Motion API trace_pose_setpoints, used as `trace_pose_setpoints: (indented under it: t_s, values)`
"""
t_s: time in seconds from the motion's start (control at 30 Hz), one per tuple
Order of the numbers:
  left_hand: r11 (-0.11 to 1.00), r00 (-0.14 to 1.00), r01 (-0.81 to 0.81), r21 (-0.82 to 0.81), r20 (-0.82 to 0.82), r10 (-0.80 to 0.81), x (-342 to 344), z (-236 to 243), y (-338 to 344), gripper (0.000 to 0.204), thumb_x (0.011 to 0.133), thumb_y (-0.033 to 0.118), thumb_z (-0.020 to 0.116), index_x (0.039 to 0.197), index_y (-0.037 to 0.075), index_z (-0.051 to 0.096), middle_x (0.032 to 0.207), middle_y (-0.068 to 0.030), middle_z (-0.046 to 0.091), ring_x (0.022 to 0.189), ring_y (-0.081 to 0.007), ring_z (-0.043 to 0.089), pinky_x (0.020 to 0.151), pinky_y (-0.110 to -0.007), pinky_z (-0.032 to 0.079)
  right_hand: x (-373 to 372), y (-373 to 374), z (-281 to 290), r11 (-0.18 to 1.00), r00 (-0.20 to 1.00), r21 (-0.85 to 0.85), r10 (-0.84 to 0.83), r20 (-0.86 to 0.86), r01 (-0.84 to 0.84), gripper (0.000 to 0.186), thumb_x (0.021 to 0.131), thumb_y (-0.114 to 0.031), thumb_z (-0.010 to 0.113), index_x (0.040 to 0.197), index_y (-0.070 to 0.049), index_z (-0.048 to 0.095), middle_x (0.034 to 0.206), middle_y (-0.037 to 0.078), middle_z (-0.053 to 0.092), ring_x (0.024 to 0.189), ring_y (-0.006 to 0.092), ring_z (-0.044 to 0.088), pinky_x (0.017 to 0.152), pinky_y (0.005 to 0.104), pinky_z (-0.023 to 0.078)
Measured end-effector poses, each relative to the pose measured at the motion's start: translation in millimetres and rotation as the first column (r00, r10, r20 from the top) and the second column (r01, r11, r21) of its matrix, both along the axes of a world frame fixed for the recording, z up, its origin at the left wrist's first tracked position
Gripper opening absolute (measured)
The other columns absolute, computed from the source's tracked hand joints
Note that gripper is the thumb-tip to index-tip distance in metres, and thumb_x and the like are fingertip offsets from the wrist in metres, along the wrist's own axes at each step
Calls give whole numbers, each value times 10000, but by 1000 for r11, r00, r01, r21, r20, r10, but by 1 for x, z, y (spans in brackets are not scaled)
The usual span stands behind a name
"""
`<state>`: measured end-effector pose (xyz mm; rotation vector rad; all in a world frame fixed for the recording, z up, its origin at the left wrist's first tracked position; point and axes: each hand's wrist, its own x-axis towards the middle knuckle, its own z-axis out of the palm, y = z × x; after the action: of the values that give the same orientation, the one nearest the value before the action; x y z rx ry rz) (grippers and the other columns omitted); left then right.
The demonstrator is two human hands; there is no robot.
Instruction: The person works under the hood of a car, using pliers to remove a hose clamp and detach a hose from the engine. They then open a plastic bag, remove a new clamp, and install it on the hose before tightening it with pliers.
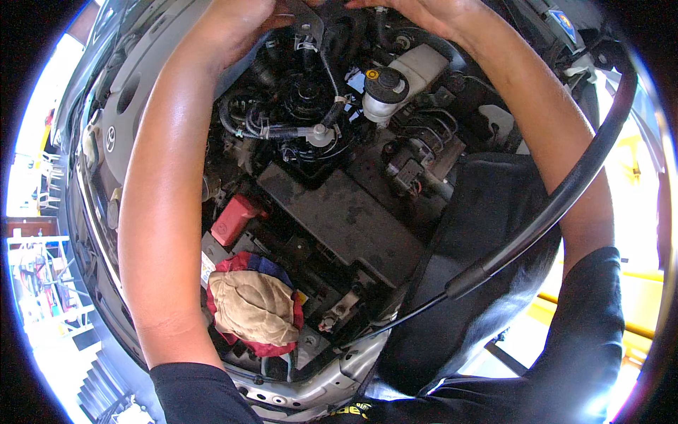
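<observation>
Both arms reach forward over an open car engine bay. My left hand [244,18] is at the far edge of the picture, its fingers running behind or against a dark flat bracket [308,27]. Whether it grips that bracket cannot be made out. My right hand [431,13] lies to the right of it; one finger stretches leftward, and the rest is cut off by the frame. Below the hands are a black round housing [305,95] with hoses and a metal fitting [321,134]. A whitish fluid reservoir [424,67] with a black cap [386,85] stands beneath my right hand.
A black strut [544,219] slants across the right side. Nearer lie a black box cover [339,205], a red terminal cover [234,220] and a bundled beige and red cloth [253,307]. A black pad [470,283] drapes over the right fender.
</observation>
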<state>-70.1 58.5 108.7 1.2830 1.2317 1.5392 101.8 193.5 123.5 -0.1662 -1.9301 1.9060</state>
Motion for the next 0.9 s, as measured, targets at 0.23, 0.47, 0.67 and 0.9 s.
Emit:
trace_pose_setpoints:
  t_s: [0.23,0.47,0.67,0.9]
  values:
    - [981,977,-181,-66,-124,172,2,-8,3,299,1031,213,632,1283,52,658,1090,-83,736,944,-188,703,761,-316,548,-22,7,2,988,979,5,155,-135,-155,415,1054,-261,565,1420,-66,539,1300,125,633,1069,225,645,940,386,531]
    - [968,960,-221,-119,-200,195,-1,0,-5,324,1038,262,640,1250,18,658,1066,-85,743,889,-175,704,748,-308,550,-38,24,16,852,861,-123,501,-90,-509,567,1035,-237,554,1558,-63,420,1412,180,557,1190,253,607,998,427,527]
    - [962,900,-271,-35,-364,240,-6,-1,-13,287,1046,206,621,1235,-5,664,1101,-99,745,933,-187,711,801,-328,573,-46,32,19,820,821,-44,569,-50,-571,606,1007,-236,571,1566,-61,414,1415,191,562,1204,283,617,1046,461,503]
    - [949,915,-314,-1,-266,303,-2,10,-12,242,1049,121,594,1235,-18,663,1123,-105,737,985,-204,707,857,-339,570,-40,38,22,832,831,-20,551,-81,-554,608,987,-225,576,1541,-18,435,1516,194,519,1249,317,612,1082,489,488]
